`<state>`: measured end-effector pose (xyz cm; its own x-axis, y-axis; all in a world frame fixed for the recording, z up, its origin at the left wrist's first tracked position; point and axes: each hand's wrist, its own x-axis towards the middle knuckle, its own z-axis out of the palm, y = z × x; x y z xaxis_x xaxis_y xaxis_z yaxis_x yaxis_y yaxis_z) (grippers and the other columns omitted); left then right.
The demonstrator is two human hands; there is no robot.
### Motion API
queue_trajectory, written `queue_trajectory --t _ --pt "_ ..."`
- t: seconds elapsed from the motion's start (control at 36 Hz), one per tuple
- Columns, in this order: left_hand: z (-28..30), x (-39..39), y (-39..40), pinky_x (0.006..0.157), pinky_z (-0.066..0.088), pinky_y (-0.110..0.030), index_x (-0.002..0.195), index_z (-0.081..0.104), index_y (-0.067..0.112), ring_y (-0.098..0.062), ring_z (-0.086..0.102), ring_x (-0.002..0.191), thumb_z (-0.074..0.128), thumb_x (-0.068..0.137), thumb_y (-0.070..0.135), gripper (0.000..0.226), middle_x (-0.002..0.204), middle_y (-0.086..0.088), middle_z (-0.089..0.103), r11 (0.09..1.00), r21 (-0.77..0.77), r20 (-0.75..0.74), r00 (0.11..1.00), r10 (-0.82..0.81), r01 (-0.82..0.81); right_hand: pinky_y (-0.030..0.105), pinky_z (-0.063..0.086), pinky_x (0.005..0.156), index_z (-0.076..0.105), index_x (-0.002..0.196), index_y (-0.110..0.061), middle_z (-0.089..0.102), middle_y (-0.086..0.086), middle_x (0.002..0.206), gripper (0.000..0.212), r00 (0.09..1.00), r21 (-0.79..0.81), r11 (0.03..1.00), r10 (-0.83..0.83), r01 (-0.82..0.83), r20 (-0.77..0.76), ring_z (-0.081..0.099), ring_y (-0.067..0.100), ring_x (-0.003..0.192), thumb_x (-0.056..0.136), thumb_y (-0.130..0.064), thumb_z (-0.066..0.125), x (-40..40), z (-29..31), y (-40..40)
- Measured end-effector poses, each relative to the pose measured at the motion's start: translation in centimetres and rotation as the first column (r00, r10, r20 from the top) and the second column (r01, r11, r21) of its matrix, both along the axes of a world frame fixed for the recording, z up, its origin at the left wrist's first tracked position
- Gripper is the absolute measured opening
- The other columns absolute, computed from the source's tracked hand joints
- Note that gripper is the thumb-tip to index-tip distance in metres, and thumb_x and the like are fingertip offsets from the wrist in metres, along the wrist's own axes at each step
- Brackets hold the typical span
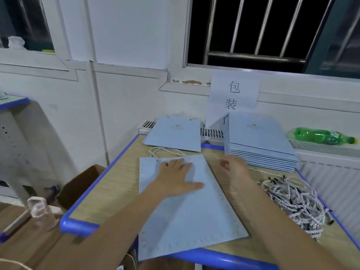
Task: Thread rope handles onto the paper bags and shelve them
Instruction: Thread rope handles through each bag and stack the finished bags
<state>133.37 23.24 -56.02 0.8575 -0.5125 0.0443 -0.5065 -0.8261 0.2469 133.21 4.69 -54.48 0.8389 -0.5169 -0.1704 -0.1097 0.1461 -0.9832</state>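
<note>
The paper bag (187, 207) lies flat on the counter (116, 184) directly under the left hand (175, 178), its mouth end away from the person; one rope handle (165, 151) already loops out of that far edge, just beyond the left fingertips; so the step in hand looks like threading the 2nd handle, or flipping the bag for its other side.

To do it well: keep the left palm pinning the bag so it can't slide while the rope end goes through the punched holes; I can't make out the holes, so feel for them near the top edge; take one rope only from the rope pile (298, 199), which sits to the right of the right forearm, & lift it clear bc the strands look tangled; feed the tipped end first, pull even lengths, then knot inside.

Pose: left hand is spread flat, fingers straight & apart, pressing on the bag's upper part, thumb out toward the right; right hand (231, 166) hovers just off the bag's right edge, fingers loosely bent & blurred; whether it pinches anything I can't tell.

A stack of bags (261, 145) sits just beyond the right hand; a few more bags (175, 135) lie beyond the left hand.
</note>
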Motion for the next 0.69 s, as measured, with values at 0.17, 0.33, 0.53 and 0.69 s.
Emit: queue_trajectory --t 0.17,0.33,0.53,0.69 --pt "1.3 1.4 -1.2 0.096 0.036 -0.031 0.101 0.065 0.000 -0.029 0.053 0.104 0.037 0.086 0.042 0.052 0.110 -0.015 0.062 0.944 -0.288 0.010 0.986 -0.164 0.160 0.026 0.042 0.086 0.070 0.090 -0.011 0.068 0.005 0.095 0.027 0.940 -0.723 0.669 0.332 -0.173 0.083 0.059 0.021 0.095 0.089 0.004 0.047 -1.1 1.8 2.3" --pt "-1.3 3.0 0.8 0.101 0.032 -0.024 0.125 0.054 -0.001 -0.029 0.051 0.117 0.025 0.081 0.030 0.062 0.125 -0.016 0.058 0.946 -0.257 0.100 0.979 -0.180 0.200 0.032 0.006 0.118 0.006 0.152 -0.016 0.012 -0.001 0.159 0.062 0.800 -0.880 0.042 0.439 -0.474 -0.410 0.010 0.015 0.146 0.099 -0.048 0.007 -0.7 -2.7 5.3" --pt "-1.2 2.9 3.4 0.116 -0.011 -0.038 0.152 0.002 0.027 -0.008 -0.012 0.145 0.027 0.090 0.067 0.078 0.159 0.008 -0.007 0.997 0.002 -0.004 0.997 0.078 -0.078 0.035 -0.008 0.118 -0.004 0.152 -0.027 -0.010 -0.012 0.159 0.062 0.800 -0.839 0.001 0.300 -0.545 -0.519 -0.012 0.008 0.145 0.098 -0.055 0.010 -0.5 -2.6 5.3" --pt "-0.1 3.4 3.6 0.119 -0.003 -0.036 0.151 0.007 0.033 -0.009 -0.013 0.145 0.048 0.089 0.058 0.079 0.157 0.010 -0.017 0.984 -0.170 -0.102 0.994 0.028 -0.045 0.038 0.000 0.118 0.005 0.152 -0.026 0.001 -0.008 0.160 0.057 0.775 -0.805 0.077 0.338 -0.588 -0.534 0.002 0.011 0.147 0.101 -0.049 0.014 -0.3 -0.6 5.2"
